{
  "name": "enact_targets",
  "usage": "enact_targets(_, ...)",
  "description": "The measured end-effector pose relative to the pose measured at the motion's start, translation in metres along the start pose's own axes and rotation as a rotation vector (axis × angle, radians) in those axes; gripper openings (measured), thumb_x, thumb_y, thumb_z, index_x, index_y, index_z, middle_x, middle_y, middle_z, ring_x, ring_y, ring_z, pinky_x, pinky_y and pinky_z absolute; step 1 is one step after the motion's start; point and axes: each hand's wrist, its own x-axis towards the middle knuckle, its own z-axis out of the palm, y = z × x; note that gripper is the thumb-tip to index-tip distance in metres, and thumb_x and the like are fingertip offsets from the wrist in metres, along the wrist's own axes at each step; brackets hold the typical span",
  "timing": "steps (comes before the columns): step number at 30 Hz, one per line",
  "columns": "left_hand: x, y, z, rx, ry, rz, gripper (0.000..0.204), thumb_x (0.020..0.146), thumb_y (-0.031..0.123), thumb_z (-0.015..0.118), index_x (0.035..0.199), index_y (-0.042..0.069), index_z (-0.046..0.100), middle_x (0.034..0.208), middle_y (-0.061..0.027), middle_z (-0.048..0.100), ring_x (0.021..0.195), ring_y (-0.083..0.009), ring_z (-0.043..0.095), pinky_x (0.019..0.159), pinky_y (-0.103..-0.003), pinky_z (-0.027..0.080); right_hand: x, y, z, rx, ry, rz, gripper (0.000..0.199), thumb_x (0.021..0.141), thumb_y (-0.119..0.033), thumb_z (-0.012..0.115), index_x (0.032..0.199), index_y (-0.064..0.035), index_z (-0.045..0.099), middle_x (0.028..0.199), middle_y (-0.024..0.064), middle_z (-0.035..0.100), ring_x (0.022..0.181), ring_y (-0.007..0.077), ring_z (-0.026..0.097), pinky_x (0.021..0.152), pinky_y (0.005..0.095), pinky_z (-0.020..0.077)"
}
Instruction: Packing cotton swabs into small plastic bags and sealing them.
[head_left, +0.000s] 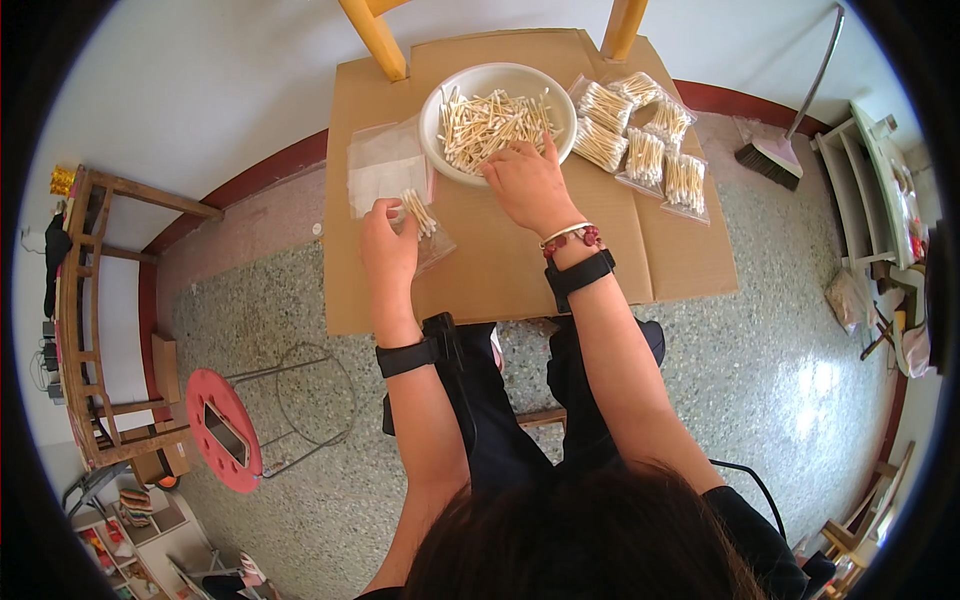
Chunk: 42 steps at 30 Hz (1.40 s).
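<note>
Left hand is pinching a small clear bag with cotton swabs poking out. Right hand is open, fingers in the white bowl of swabs.

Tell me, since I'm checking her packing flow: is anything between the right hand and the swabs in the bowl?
Nothing visible: the right hand already rests on the cotton swabs at the white bowl's near rim.

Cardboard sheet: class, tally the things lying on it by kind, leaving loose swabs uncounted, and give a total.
White bowl of cotton swabs: 1
Filled swab bags at the right: 5
Stack of empty clear bags: 1
Bag in the left hand, being filled: 1
Total: 8
</note>
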Motion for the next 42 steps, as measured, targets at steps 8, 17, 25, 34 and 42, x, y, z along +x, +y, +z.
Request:
enact_targets(8, 0.003, -0.002, 0.001, -0.097, 0.04, 0.022, 0.023, 0.084, 0.013, 0.063, 0.105, 0.004, 0.063, 0.094, -0.0126, 0.067, 0.096, -0.025, 0.063, 0.083, -0.036, 0.048, 0.001, -0.006, -0.014, 0.33, 0.328, 0.015, 0.025, 0.092, -0.028, 0.053, 0.089, -0.0109, 0.071, 0.099, 0.0043, 0.067, 0.104, 0.0231, 0.057, 0.106, 0.0495, 0.0304)
enact_targets(17, -0.003, 0.052, 0.009, -0.325, 0.072, 0.255, 0.013, 0.087, 0.007, 0.061, 0.099, 0.003, 0.063, 0.09, -0.0083, 0.068, 0.086, -0.018, 0.064, 0.077, -0.031, 0.049, 0.002, -0.01, -0.039, 0.911, 0.584, 0.019, 0.007, 0.074, 0.0, 0.07, 0.08, -0.0034, 0.07, 0.089, 0.0068, 0.071, 0.085, 0.0174, 0.068, 0.078, 0.029, 0.053)
enact_targets(25, 0.002, 0.079, 0.022, -0.432, 0.208, 0.359, 0.015, 0.082, 0.0, 0.066, 0.096, 0.004, 0.064, 0.088, -0.0047, 0.065, 0.073, -0.0145, 0.06, 0.062, -0.026, 0.048, 0.007, -0.018, -0.035, 1.433, 0.428, -0.098, 0.016, 0.078, 0.004, 0.069, 0.08, -0.0019, 0.055, 0.085, 0.0074, 0.068, 0.086, 0.0148, 0.068, 0.08, 0.0272, 0.0545)
enact_targets(34, 0.003, 0.083, 0.026, -0.655, 0.219, 0.289, 0.01, 0.085, 0.004, 0.066, 0.094, 0.004, 0.064, 0.087, -0.0021, 0.064, 0.075, -0.0113, 0.06, 0.063, -0.025, 0.047, 0.007, -0.019, -0.038, 1.447, 0.402, -0.136, 0.024, 0.078, -0.001, 0.073, 0.098, -0.0003, 0.061, 0.09, 0.0058, 0.067, 0.089, 0.0134, 0.065, 0.083, 0.0272, 0.0533)
enact_targets(42, 0.003, 0.092, 0.019, -1.272, -0.085, -0.062, 0.015, 0.09, 0.013, 0.064, 0.102, 0.005, 0.062, 0.101, -0.0024, 0.062, 0.089, -0.009, 0.057, 0.072, -0.023, 0.046, 0.004, -0.012, -0.036, 1.719, 0.122, -0.003, 0.019, 0.088, -0.012, 0.068, 0.103, -0.0016, 0.066, 0.093, 0.0041, 0.069, 0.086, 0.0099, 0.063, 0.078, 0.0249, 0.0503)
